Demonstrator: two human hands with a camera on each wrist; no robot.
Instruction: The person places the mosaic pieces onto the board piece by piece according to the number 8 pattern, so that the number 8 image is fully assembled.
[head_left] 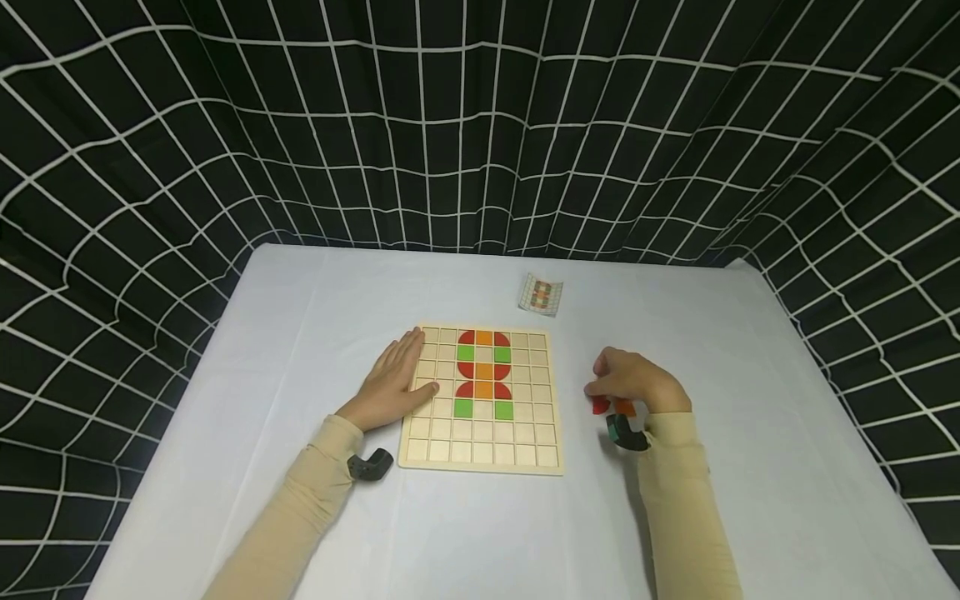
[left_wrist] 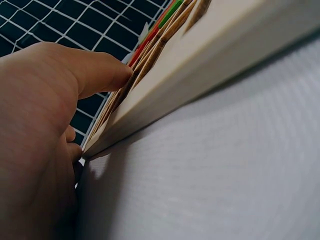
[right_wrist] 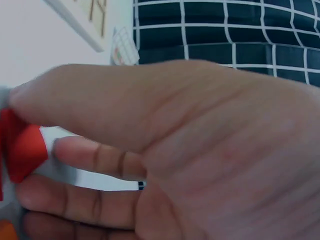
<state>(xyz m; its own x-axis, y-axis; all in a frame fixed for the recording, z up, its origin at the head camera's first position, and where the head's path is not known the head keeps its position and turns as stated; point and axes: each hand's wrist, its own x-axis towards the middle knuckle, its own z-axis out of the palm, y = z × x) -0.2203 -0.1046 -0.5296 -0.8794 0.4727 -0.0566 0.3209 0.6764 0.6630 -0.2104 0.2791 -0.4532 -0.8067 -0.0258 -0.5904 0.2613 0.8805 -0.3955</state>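
My left hand (head_left: 386,387) lies with straight fingers along the left edge of the wooden grid board (head_left: 480,458), its thumb resting over the rim. On the board, red quarter-round tiles (head_left: 465,390), orange square tiles (head_left: 484,372) and green square tiles (head_left: 463,408) form a pattern up the middle columns. Right of the board, my right hand (head_left: 633,379) is low over the table. Its thumb and a finger pinch a red tile (right_wrist: 27,152) in the right wrist view. Beside it lie an orange tile (head_left: 625,407) and more red at that view's left edge.
A small pattern card (head_left: 541,295) with a printed grid lies behind the board. The table has a white cloth (head_left: 322,300). Black curtains with a white grid (head_left: 450,125) stand behind and at both sides. Each wrist wears a dark camera mount (head_left: 370,465).
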